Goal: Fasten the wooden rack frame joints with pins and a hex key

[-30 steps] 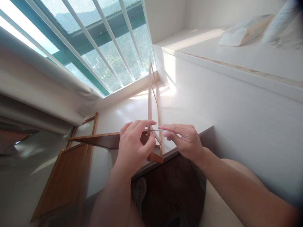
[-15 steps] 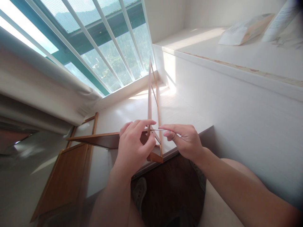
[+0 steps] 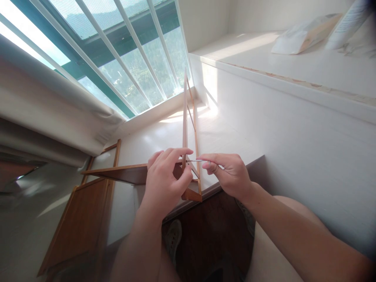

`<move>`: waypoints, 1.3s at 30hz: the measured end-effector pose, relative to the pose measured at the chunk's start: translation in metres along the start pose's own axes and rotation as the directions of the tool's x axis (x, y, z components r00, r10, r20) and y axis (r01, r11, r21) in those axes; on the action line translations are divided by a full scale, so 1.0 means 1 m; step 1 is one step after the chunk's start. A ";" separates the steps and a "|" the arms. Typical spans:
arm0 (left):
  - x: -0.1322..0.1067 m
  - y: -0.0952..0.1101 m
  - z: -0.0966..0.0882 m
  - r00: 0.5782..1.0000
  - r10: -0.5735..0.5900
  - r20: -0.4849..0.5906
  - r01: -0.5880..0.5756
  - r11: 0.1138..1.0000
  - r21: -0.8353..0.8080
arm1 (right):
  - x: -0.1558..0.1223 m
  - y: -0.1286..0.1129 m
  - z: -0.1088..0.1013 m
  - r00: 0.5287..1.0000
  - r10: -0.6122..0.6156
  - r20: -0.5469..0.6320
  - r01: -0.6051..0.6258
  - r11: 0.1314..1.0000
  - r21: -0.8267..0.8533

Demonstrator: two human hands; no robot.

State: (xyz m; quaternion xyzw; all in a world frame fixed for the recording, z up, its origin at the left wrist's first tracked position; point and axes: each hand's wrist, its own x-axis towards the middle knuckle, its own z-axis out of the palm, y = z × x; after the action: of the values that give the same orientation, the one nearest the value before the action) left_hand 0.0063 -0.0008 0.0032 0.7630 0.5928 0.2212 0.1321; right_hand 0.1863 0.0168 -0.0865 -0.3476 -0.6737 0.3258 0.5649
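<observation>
My left hand (image 3: 164,180) is closed round the corner of a brown wooden frame (image 3: 185,117), thumb and fingers curled about its upright edge. A flat wooden board (image 3: 123,173) runs off to the left from that same joint, partly hidden behind the hand. In my right hand (image 3: 229,172), thumb and forefinger pinch a thin metal hex key (image 3: 196,160). Its tip meets the frame's edge between the left thumb and fingers. Any screw head there is too small to make out.
The frame stands on a white ledge (image 3: 232,137) below a barred window (image 3: 132,58). Another wooden panel (image 3: 76,219) leans at the left, near a beige curtain (image 3: 58,105). A plastic bag (image 3: 302,35) and a white tube (image 3: 346,25) lie on the raised shelf at right.
Both hands keep nearly the same place and grip. The hex key's visible shaft looks slightly turned; the whole view has shifted a little.
</observation>
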 end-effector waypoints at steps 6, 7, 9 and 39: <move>0.000 0.000 0.000 1.000 0.000 0.005 0.000 1.000 0.006 | 0.000 0.000 0.000 1.000 0.005 0.002 -0.005 1.000 -0.016; 0.000 0.000 0.000 1.000 -0.001 0.006 0.000 1.000 0.008 | -0.001 0.000 0.000 1.000 0.007 0.003 -0.007 1.000 -0.015; 0.000 0.000 0.000 1.000 -0.005 0.007 0.004 1.000 0.009 | -0.001 0.000 0.000 1.000 0.003 -0.001 -0.003 1.000 -0.012; 0.000 0.000 0.001 1.000 -0.005 0.001 0.005 1.000 0.001 | 0.001 -0.002 -0.001 1.000 0.010 0.012 -0.009 1.000 -0.024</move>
State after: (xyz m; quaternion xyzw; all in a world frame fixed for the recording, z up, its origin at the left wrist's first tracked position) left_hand 0.0062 -0.0007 0.0024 0.7616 0.5948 0.2204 0.1325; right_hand 0.1867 0.0167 -0.0843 -0.3555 -0.6793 0.3227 0.5551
